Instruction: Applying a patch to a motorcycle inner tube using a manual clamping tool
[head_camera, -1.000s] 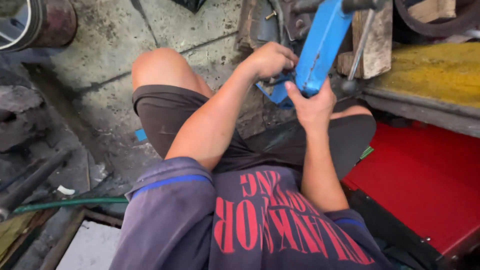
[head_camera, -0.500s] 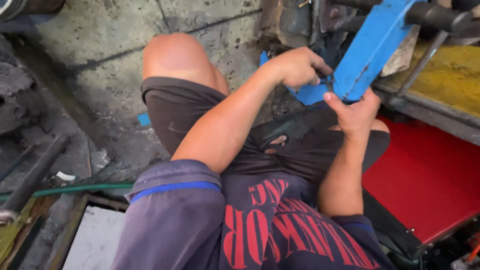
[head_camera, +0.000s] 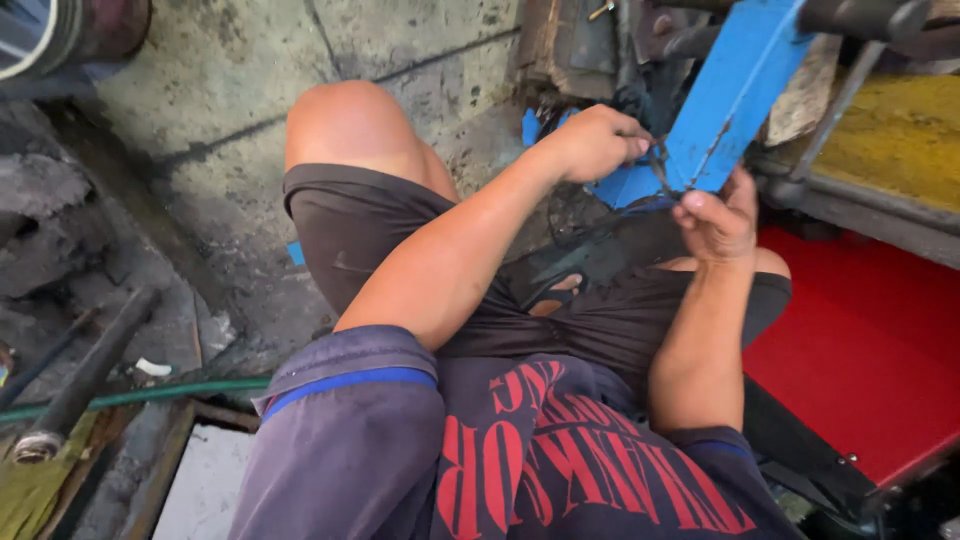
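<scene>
The person sits low on a cracked concrete floor (head_camera: 220, 90), knees apart, in dark shorts and a purple-grey shirt with red lettering; both arms reach forward to a blue painted metal bar (head_camera: 735, 95) that slants down from the upper right toward the lap. The left hand (head_camera: 595, 140) is curled into a loose fist at the bar's lower end, fingers closed against its left edge, seemingly pinching a thin dark wire or cord (head_camera: 660, 170) there, though what exactly it grips is too small to tell; the right hand (head_camera: 720, 215) sits just below and right of the bar's lower end, fingers bent and partly closed, fingertips touching the blue metal and the same dark strand. Behind the bar stands greasy dark machinery (head_camera: 600, 50); to the right lies a yellow worn surface (head_camera: 890, 140), and below it a red metal panel (head_camera: 860, 350). At the left, a green hose (head_camera: 150, 392) runs along the floor beside a dark metal rod (head_camera: 90, 370).
</scene>
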